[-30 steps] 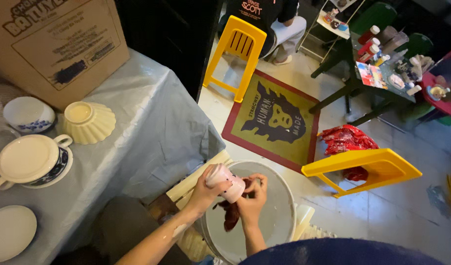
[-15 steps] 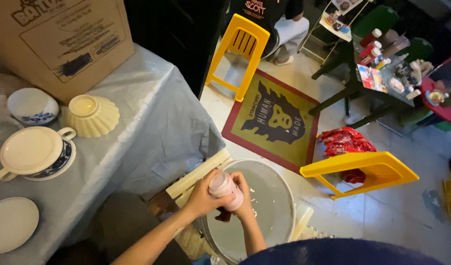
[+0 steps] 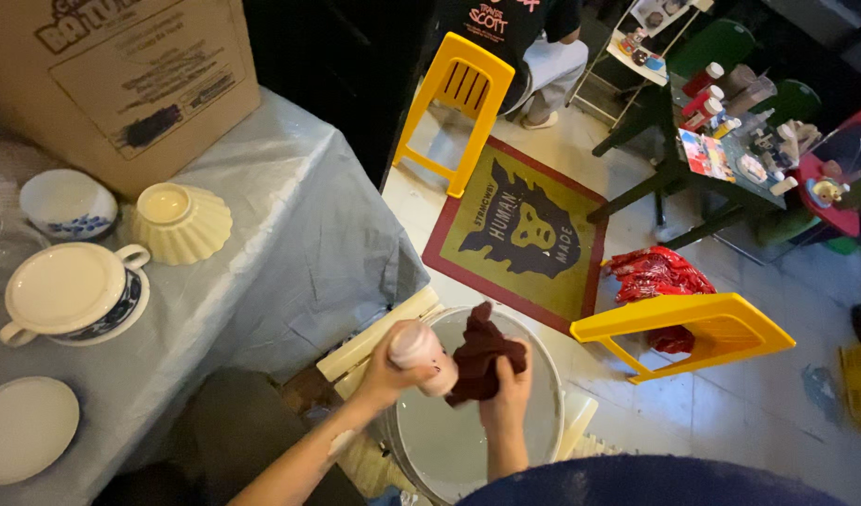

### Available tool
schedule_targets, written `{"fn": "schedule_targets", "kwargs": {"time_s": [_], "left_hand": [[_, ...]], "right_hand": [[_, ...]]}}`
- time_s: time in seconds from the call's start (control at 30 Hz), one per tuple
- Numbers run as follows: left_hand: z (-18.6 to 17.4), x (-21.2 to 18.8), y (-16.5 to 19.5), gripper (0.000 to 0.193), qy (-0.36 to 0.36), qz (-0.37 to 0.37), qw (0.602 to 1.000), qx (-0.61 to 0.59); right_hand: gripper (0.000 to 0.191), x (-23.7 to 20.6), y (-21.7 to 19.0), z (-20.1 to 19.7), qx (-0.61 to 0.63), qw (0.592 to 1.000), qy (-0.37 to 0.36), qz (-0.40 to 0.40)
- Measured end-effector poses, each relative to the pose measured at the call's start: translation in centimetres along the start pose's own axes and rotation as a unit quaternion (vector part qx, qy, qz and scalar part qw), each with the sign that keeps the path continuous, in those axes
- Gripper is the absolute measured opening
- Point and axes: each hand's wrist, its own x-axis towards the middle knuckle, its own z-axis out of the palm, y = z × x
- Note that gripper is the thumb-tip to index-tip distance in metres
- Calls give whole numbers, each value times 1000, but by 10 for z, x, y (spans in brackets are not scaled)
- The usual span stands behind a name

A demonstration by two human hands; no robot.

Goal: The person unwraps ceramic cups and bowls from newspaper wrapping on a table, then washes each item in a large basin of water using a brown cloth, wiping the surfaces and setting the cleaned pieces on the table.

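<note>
Since half a second ago the dark red cloth [image 3: 482,361] has come up from under the cup and now sits beside it, bunched in the right hand [image 3: 507,392], and both hands have drifted a bit higher over the basin. So the pinkish cup [image 3: 423,354] is held on its side in the left hand [image 3: 385,370], fingers wrapped round it, pale base pointing up and away. Right hand's fingers are pinched shut on the cloth, which is touching the cup's side.

Both hang right over a big round metal basin [image 3: 468,440] with cloudy water in it, sitting on a pale slatted crate [image 3: 370,337].

Left of that is a table with a light blue cloth [image 3: 281,234]. On it: a cream ribbed bowl [image 3: 180,223] flipped upside down, a blue and white bowl [image 3: 67,203], a lidded two-handled pot [image 3: 72,294], a white plate [image 3: 23,426] at the near edge, and a cardboard box [image 3: 112,80] at the back.

Out on the tiled floor there's a red-bordered mat [image 3: 519,230], a yellow chair [image 3: 459,108] upright behind it, another yellow chair [image 3: 693,328] tipped over with red bags [image 3: 657,276] beside it. Another person [image 3: 529,42] sits further back.
</note>
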Motion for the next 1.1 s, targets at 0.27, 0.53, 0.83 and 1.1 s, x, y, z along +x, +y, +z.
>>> {"fn": "schedule_targets", "kwargs": {"time_s": [0.27,0.53,0.83,1.1], "left_hand": [[21,6,-7,64,38,-21,988,148],[11,6,17,57,-121,-48,990,58],[23,4,24,69,-25,-45,994,94],[26,13,29,62,22,-37,999,2]], "right_hand": [[104,-22,-2,60,-255,949,-180,-38],[98,-13,-5,50,-317,933,-167,17],[103,-20,-2,65,-372,911,-147,-102],[87,-27,-2,69,-401,904,-115,-96]]}}
